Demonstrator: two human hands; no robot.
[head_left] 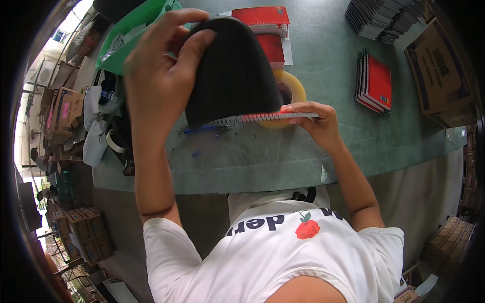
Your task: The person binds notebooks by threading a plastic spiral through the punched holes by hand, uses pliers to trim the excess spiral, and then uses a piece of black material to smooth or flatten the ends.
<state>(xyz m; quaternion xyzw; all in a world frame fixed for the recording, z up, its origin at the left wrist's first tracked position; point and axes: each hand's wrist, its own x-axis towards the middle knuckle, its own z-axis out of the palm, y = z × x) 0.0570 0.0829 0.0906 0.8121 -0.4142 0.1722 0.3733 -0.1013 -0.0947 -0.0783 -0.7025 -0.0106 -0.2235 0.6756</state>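
Note:
Between both hands is a spiral notebook (pixel 242 119), seen edge-on with its wire coil along the near side. Its black cover (pixel 227 70) stands raised and curved. My left hand (pixel 166 60) pinches the far left edge of that cover between thumb and fingers. On the other side, my right hand (pixel 318 121) grips the right end of the notebook, fingers above and thumb below. Behind the notebook, partly hidden, lies a roll of clear yellowish tape (pixel 298 91). Small blue objects (pixel 202 130), too blurred to name, lie by the coil's left end.
Red notebooks (pixel 260 16) lie at the far middle of the glassy green table (pixel 323 151). Farther right are a small stack of red spiral notebooks (pixel 376 83), a dark stack (pixel 384 20) and a cardboard box (pixel 439 70). A green basket (pixel 113 60) stands at the far left.

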